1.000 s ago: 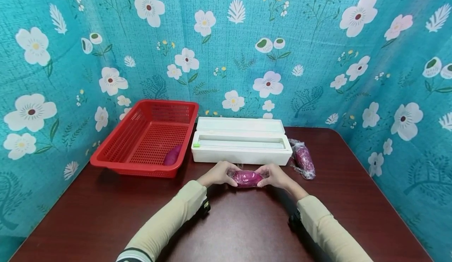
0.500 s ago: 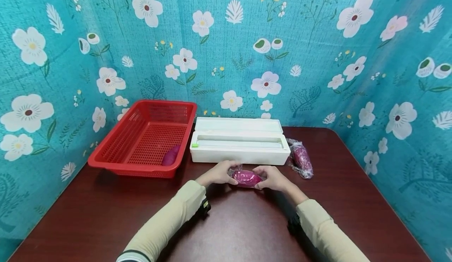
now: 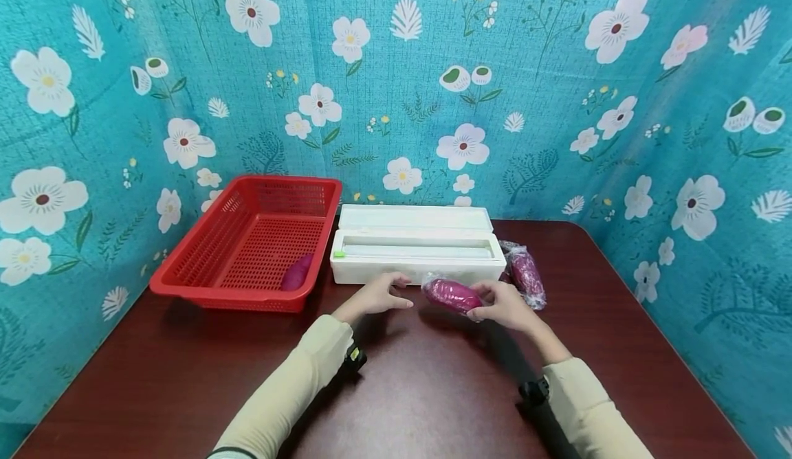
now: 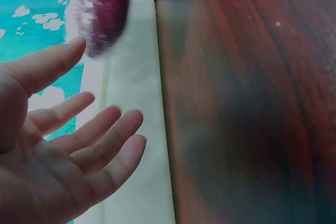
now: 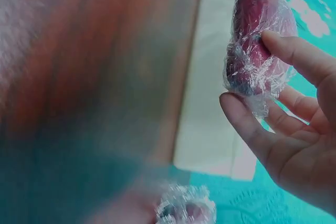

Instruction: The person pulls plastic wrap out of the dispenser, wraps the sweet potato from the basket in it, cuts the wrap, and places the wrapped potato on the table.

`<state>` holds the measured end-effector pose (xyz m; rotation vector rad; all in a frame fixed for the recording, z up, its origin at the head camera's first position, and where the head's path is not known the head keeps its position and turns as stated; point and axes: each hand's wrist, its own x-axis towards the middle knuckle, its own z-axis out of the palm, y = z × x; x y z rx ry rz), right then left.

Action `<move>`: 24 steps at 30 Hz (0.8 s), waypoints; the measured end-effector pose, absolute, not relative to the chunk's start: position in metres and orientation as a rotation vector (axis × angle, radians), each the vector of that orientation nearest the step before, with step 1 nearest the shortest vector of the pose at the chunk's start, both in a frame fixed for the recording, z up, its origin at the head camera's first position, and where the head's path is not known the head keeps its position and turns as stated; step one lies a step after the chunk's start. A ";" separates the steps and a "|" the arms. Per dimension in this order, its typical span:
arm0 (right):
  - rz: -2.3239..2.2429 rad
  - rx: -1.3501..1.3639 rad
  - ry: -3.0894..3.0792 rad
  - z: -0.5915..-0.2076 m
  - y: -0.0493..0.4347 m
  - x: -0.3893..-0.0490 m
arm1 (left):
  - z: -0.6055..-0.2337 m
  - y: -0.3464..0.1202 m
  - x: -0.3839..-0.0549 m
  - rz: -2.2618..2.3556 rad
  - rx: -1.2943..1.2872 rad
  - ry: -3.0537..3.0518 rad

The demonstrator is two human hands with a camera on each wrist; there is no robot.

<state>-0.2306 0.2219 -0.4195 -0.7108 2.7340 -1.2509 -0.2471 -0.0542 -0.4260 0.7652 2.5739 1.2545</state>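
Note:
A purple sweet potato (image 3: 452,295) wrapped in clear plastic film is held up off the table, in front of the white box. My right hand (image 3: 509,306) pinches its right end between thumb and fingers. In the right wrist view the film on the sweet potato (image 5: 258,51) bunches up near the fingertips. My left hand (image 3: 376,297) is apart from it, just to the left, fingers spread and holding nothing. The left wrist view shows the sweet potato (image 4: 102,14) blurred beyond the thumb of the left hand (image 4: 79,150).
Behind the hands stands an open white box (image 3: 421,270) with a film roll (image 3: 417,251) inside. A red basket (image 3: 229,299) at the left holds an unwrapped sweet potato (image 3: 297,273). Film-wrapped sweet potato (image 3: 527,277) lies right of the box. A floral curtain (image 3: 371,102) surrounds the dark table (image 3: 396,404).
Both hands held the wrapped sweet potato before. My left hand has let go and drawn back left. My right hand has lifted it and moved right with it.

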 end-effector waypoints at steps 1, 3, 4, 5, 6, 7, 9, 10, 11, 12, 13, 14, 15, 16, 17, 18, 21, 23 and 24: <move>-1.273 -0.692 2.746 -0.417 0.226 -0.230 | -0.426 -0.054 -0.247 1.225 0.785 2.585; -1.316 -0.624 2.784 -0.412 0.233 -0.230 | -0.427 -0.054 -0.245 1.156 0.816 2.610; -1.329 -0.576 2.812 -0.409 0.237 -0.230 | -0.427 -0.053 -0.244 1.126 0.818 2.611; -1.343 -0.526 2.833 -0.406 0.240 -0.230 | -0.427 -0.053 -0.244 1.092 0.818 2.612; -1.358 -0.465 2.854 -0.402 0.244 -0.229 | -0.428 -0.053 -0.243 1.062 0.811 2.612; -1.373 -0.409 2.874 -0.398 0.247 -0.228 | -0.429 -0.052 -0.243 1.033 0.814 2.611; -1.384 -0.269 2.920 -0.390 0.254 -0.226 | -0.430 -0.052 -0.242 0.987 0.808 2.604; -1.395 -0.207 2.938 -0.385 0.257 -0.225 | -0.430 -0.052 -0.242 0.968 0.806 2.599; -1.402 -0.150 2.955 -0.382 0.260 -0.224 | -0.431 -0.052 -0.242 0.955 0.804 2.595; -1.403 -0.083 2.973 -0.378 0.263 -0.224 | -0.432 -0.051 -0.241 0.949 0.804 2.589; -1.400 -0.023 2.997 -0.375 0.266 -0.224 | -0.432 -0.051 -0.241 0.947 0.809 2.585; -1.396 0.038 3.014 -0.373 0.268 -0.224 | -0.433 -0.051 -0.241 0.944 0.806 2.580; -1.395 0.091 3.031 -0.372 0.271 -0.225 | -0.433 -0.051 -0.241 0.941 0.809 2.576; -1.393 0.141 3.047 -0.371 0.273 -0.226 | -0.434 -0.051 -0.241 0.934 0.813 2.576; -1.392 0.183 3.063 -0.371 0.274 -0.228 | -0.435 -0.050 -0.241 0.933 0.818 2.575; -1.391 0.216 3.080 -0.372 0.276 -0.229 | -0.435 -0.050 -0.240 0.930 0.823 2.574; -1.350 0.237 3.166 -0.379 0.277 -0.234 | -0.436 -0.048 -0.239 0.916 0.838 2.574; -1.296 0.216 3.221 -0.385 0.277 -0.236 | -0.436 -0.046 -0.238 0.912 0.842 2.568; -1.264 0.206 3.244 -0.388 0.276 -0.237 | -0.436 -0.045 -0.238 0.910 0.844 2.565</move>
